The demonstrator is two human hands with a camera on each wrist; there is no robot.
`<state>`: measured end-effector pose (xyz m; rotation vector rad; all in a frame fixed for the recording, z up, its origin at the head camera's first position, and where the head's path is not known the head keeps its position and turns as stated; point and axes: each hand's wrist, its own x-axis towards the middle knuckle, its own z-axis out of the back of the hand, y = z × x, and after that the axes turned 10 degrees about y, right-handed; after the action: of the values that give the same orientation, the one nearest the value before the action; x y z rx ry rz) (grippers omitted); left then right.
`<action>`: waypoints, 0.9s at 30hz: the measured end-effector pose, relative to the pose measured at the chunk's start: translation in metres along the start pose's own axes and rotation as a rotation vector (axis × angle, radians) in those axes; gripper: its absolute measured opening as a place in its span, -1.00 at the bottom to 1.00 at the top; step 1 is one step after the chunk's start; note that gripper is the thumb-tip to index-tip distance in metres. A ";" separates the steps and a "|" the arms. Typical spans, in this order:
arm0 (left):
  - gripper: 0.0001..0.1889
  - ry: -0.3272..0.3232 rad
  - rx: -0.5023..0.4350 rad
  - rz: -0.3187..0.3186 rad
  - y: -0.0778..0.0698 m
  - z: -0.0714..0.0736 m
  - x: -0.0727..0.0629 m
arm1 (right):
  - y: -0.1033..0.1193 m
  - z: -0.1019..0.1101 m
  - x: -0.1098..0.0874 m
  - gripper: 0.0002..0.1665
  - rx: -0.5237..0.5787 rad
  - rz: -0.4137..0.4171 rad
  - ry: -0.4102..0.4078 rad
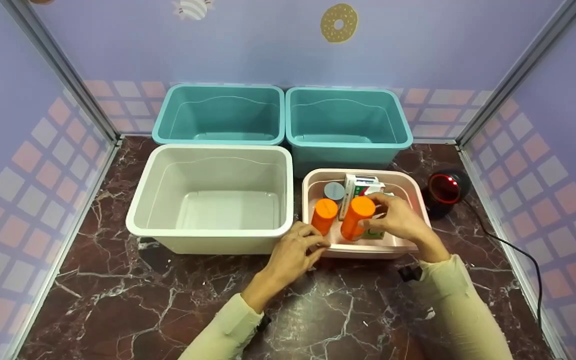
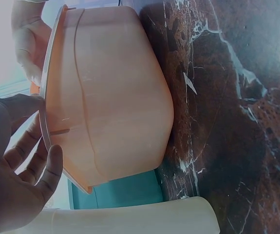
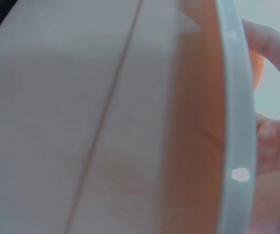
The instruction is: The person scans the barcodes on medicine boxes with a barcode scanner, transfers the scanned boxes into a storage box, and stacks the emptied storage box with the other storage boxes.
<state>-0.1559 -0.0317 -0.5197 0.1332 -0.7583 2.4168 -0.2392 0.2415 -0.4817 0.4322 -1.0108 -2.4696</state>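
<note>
My right hand grips an orange pill bottle from its right side, inside the pink bin. The bottle leans slightly; whether its base touches the bin floor I cannot tell. A second orange bottle stands to its left. Behind them are a grey round-topped container and several medicine boxes, partly hidden. My left hand rests at the pink bin's front left corner, its relaxed fingers touching the rim. In the right wrist view the bin wall hides most of the right hand.
A white bin stands left of the pink one. Two teal bins, left and right, line the back. A scanner-like black device glows red at the right, its cable running along the wall. The tabletop is dark marble-patterned.
</note>
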 end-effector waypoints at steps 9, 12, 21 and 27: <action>-0.89 0.012 -0.001 0.012 0.000 0.000 0.000 | 0.000 0.008 -0.003 -0.39 0.016 -0.004 -0.063; -0.88 0.014 -0.001 0.015 0.000 0.000 0.000 | 0.001 0.011 -0.004 -0.40 0.028 -0.017 -0.090; -0.87 0.023 0.017 0.018 -0.001 0.001 0.001 | 0.000 0.017 -0.007 -0.37 0.036 -0.053 -0.140; -0.86 0.026 0.014 0.023 -0.001 0.001 0.001 | -0.002 0.022 -0.011 -0.30 0.030 -0.094 -0.174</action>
<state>-0.1558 -0.0312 -0.5187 0.0986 -0.7354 2.4410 -0.2399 0.2613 -0.4666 0.2838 -1.1214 -2.6156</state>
